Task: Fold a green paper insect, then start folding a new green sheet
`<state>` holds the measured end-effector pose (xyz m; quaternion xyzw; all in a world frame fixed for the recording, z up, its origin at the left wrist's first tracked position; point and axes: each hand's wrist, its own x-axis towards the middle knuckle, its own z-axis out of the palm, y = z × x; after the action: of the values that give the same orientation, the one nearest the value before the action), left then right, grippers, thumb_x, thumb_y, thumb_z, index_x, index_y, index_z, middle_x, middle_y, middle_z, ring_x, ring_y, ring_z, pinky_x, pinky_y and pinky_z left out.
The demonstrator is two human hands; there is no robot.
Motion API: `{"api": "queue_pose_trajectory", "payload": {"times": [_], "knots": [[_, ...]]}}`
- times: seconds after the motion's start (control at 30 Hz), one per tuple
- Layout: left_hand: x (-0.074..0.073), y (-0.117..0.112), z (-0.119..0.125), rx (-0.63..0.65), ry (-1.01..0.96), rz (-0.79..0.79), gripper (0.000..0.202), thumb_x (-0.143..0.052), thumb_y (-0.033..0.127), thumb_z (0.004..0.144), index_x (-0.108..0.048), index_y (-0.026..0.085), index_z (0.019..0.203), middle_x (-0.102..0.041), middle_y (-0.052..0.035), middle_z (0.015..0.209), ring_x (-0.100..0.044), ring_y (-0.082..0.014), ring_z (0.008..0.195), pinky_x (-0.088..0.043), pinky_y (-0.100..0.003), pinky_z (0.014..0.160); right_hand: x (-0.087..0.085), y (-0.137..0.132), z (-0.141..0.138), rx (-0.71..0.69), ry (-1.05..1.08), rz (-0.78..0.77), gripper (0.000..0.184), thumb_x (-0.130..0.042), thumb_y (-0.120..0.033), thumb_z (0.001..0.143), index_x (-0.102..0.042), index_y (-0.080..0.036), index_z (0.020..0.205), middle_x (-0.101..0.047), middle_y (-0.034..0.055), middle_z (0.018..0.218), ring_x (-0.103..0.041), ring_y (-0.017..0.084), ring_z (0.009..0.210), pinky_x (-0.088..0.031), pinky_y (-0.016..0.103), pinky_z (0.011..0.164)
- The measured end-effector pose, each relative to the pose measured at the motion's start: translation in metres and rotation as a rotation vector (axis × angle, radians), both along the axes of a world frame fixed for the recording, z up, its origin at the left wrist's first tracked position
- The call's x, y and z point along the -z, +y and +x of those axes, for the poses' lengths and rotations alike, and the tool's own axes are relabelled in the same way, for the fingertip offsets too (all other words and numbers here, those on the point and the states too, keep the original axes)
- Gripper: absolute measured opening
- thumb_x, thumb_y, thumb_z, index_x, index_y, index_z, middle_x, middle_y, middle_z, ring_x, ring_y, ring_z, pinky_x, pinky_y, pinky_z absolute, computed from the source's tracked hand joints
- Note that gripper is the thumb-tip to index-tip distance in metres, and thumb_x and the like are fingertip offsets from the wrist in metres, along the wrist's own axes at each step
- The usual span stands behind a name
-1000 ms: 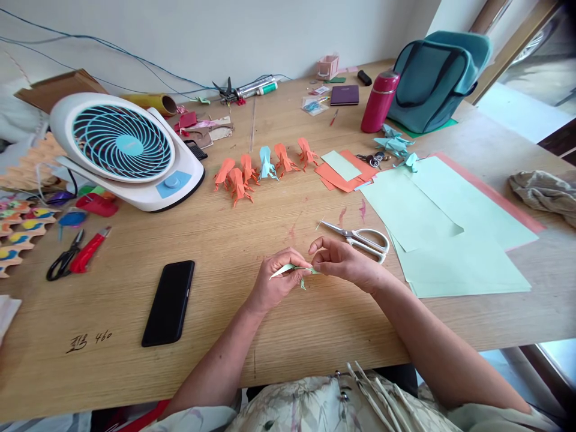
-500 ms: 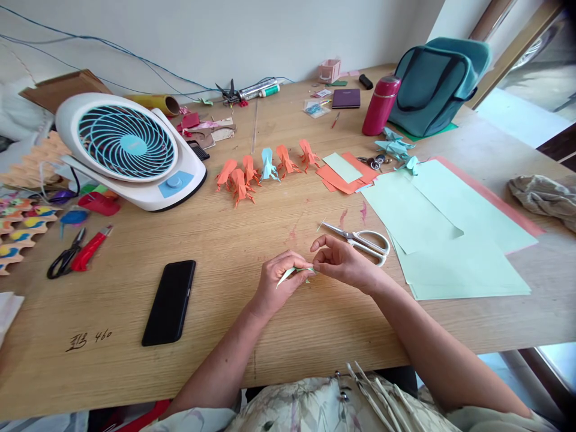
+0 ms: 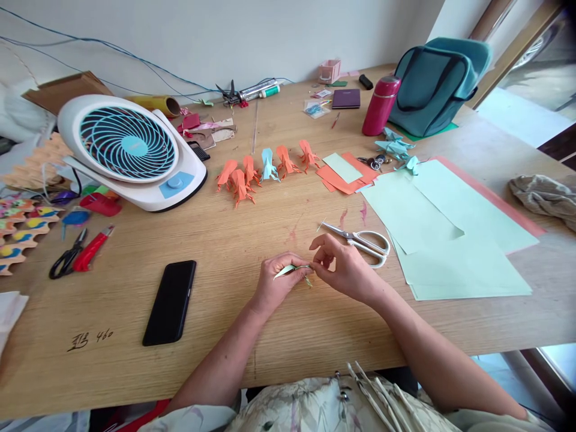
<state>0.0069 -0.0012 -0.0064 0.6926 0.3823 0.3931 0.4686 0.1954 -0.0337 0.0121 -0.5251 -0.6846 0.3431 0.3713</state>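
Observation:
Between the thumb and fingers of my left hand (image 3: pixel 276 282) is a small folded piece of pale green paper (image 3: pixel 284 271). Its narrow tip sticks out to the left, and thin strips hang below my thumb. My right hand (image 3: pixel 344 268) pinches the paper's right end with thumb and forefinger, the other fingers curled above. Much of the paper is hidden by my fingers. Just beyond my right hand lie white-handled scissors (image 3: pixel 360 237). Farther back stand several orange folded-paper figures (image 3: pixel 240 187) and one light blue figure (image 3: pixel 269 165).
Pale green sheets (image 3: pixel 468 270) lie at the right, with small orange paper pieces (image 3: pixel 348 180) and keys (image 3: pixel 375 162) behind. A black phone (image 3: pixel 170 303), a fan (image 3: pixel 130 150) and red-handled cutters (image 3: pixel 92 251) are at left. A pink bottle (image 3: pixel 381 107) stands beside a teal bag (image 3: pixel 438 87).
My fingers have shifted slightly on the green paper, and a thin strip now hangs lower beneath my left thumb. My right wrist has turned a little. The objects on the table stay put.

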Motion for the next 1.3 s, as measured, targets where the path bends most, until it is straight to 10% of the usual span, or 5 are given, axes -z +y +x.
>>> {"api": "queue_pose_trajectory", "payload": {"times": [0.23,0.57,1.0,1.3], "knots": [[0.001,0.001,0.001,0.02,-0.033,-0.153,0.026,-0.082,0.041,0.075,-0.076,0.016,0.075,-0.074,-0.0035,0.071,-0.065,-0.0127,0.055,-0.052,-0.022,0.053,-0.001,0.001,0.003,-0.053,-0.023,0.072,0.021,-0.061,-0.022,0.09,-0.05,-0.026,0.107,-0.068,-0.0001,0.076,-0.065,0.017,0.067,-0.05,0.031,0.065],[0.0,-0.002,0.002,0.007,0.065,0.158,0.017,-0.076,0.034,0.083,-0.075,0.017,0.08,-0.075,-0.0055,0.077,-0.069,-0.0155,0.068,-0.052,-0.024,0.063,-0.001,-0.002,-0.002,-0.052,-0.155,0.109,0.026,-0.055,-0.011,0.087,-0.049,-0.023,0.109,-0.065,0.0011,0.077,-0.062,0.018,0.069,-0.044,0.03,0.064],[-0.006,-0.001,-0.002,0.151,0.054,0.323,0.006,-0.071,0.022,0.088,-0.074,0.017,0.087,-0.072,-0.0044,0.077,-0.068,-0.0134,0.07,-0.052,-0.023,0.067,0.011,0.012,0.017,-0.229,0.436,-0.468,0.031,-0.067,-0.024,0.082,-0.049,-0.022,0.107,-0.064,-0.0039,0.072,-0.053,0.012,0.061,-0.034,0.023,0.055],[-0.004,0.0,-0.001,0.13,0.012,0.342,0.008,-0.07,0.024,0.089,-0.073,0.018,0.086,-0.072,-0.0045,0.079,-0.068,-0.0132,0.071,-0.053,-0.022,0.065,0.0,0.012,0.017,-0.223,0.582,-0.571,0.035,-0.075,-0.031,0.078,-0.052,-0.021,0.102,-0.062,-0.0039,0.071,-0.053,0.012,0.065,-0.035,0.026,0.061]]}}
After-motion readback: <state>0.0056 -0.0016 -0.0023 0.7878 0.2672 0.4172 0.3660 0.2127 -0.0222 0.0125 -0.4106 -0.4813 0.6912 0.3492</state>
